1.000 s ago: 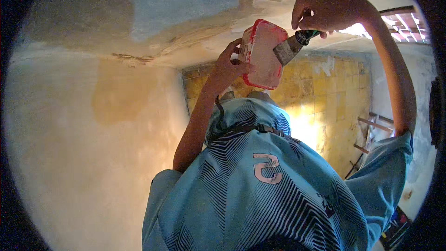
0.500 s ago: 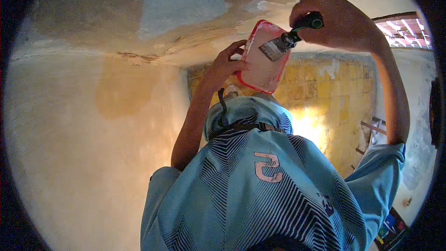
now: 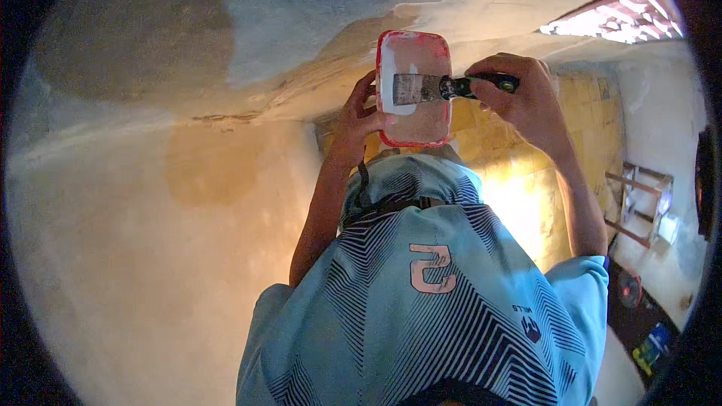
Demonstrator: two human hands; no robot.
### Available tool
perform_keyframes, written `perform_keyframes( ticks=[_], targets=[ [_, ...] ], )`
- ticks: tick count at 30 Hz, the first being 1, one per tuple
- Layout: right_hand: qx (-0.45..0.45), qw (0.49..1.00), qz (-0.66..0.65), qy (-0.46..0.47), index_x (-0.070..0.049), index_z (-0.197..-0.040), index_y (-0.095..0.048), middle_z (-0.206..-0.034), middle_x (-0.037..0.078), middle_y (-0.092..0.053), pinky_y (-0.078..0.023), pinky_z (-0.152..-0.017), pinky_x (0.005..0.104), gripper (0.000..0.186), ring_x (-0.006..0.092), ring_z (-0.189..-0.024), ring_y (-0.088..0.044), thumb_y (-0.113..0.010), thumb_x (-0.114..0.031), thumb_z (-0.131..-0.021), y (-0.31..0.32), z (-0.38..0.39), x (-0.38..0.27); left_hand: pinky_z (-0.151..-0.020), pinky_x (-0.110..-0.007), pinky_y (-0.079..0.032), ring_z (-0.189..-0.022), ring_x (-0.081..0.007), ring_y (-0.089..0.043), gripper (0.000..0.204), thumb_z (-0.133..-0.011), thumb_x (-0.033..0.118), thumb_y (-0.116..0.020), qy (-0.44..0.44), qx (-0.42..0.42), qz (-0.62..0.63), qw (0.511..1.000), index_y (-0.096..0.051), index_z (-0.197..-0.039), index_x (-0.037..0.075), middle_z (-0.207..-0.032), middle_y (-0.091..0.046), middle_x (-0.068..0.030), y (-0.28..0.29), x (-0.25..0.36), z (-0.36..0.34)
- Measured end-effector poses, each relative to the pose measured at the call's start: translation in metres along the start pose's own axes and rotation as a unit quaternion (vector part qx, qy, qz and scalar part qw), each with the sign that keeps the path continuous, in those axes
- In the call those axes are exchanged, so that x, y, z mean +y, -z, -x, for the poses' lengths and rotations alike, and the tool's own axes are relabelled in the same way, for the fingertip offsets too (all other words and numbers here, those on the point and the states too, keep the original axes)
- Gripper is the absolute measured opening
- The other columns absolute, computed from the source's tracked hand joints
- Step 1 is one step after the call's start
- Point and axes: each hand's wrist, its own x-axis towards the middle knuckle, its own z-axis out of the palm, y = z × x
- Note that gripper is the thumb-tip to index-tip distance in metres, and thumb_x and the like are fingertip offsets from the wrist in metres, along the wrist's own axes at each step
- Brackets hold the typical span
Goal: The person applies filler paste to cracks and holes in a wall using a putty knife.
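My left hand (image 3: 359,119) grips the left edge of a shallow red-rimmed tray (image 3: 427,126), fingers under it and thumb at the rim. White filler paste (image 3: 388,56) lies along the tray's left side. In my right hand (image 3: 528,96) is a putty knife (image 3: 420,89) with a dark handle, held level and pointing left. Its wide, smeared blade lies over the paste; whether it presses on the tray I cannot tell.
Ahead is a wall (image 3: 301,22) with grey, blue-grey and whitish patches. A bare cream wall (image 3: 135,271) stands on the left. Below are yellowish floor tiles (image 3: 519,139). At the right are a wooden frame (image 3: 639,188), a fan (image 3: 630,288) and a bright slatted opening (image 3: 624,19).
My right hand has come down and left, bringing the putty knife from a slanted pose to a level one over the paste. The tray has turned more upright and shifted slightly left.
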Motion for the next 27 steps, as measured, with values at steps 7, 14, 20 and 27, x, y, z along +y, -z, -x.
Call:
perform_keyframes(
  ticks=[7,14,20,27],
  targets=[
    [0.019,0.995,-0.089,-0.036,-0.003,-0.095,-0.074,-0.082,0.015,-0.072,-0.054,-0.073,0.0343,0.021,0.0232,-0.074,-0.069,-0.070,-0.017,-0.080,-0.025,0.006,0.016,-0.099,-0.040,-0.047,-0.115,-0.0287,-0.058,0.093,-0.064,0.022,-0.073,-0.008,-0.021,-0.011,1.000,-0.036,-0.148,0.005,-0.130,-0.052,-0.0132,0.002,0.000,-0.007],
    [-0.004,0.964,-0.256,-0.078,0.002,-0.101,-0.072,-0.081,0.008,-0.071,-0.053,-0.067,0.0269,0.020,0.0117,-0.072,-0.064,-0.067,-0.011,-0.086,-0.023,0.021,0.044,-0.098,-0.042,-0.049,-0.115,-0.0293,-0.059,0.093,-0.065,0.019,-0.074,0.033,-0.004,-0.073,0.997,-0.035,-0.149,0.006,-0.130,-0.053,-0.0139,0.001,0.008,-0.009],
    [0.000,0.903,-0.415,-0.113,0.006,-0.108,-0.068,-0.090,0.010,-0.070,-0.054,-0.070,0.0261,0.025,0.0134,-0.077,-0.065,-0.064,-0.009,-0.087,-0.024,0.043,0.092,-0.101,-0.042,-0.048,-0.120,-0.0294,-0.057,0.092,-0.066,0.014,-0.072,0.076,-0.018,-0.057,0.995,-0.033,-0.149,0.006,-0.135,-0.050,-0.0146,-0.008,0.015,-0.013],
    [0.015,0.812,-0.555,-0.181,0.004,-0.116,-0.060,-0.103,0.013,-0.067,-0.056,-0.076,0.0290,0.036,0.0191,-0.084,-0.068,-0.063,-0.008,-0.082,-0.044,0.073,0.112,-0.110,-0.038,-0.038,-0.128,-0.0246,-0.050,0.086,-0.067,0.014,-0.070,0.069,-0.065,0.026,0.995,-0.037,-0.145,0.000,-0.137,-0.050,-0.0121,0.001,-0.001,-0.031]
  ],
)
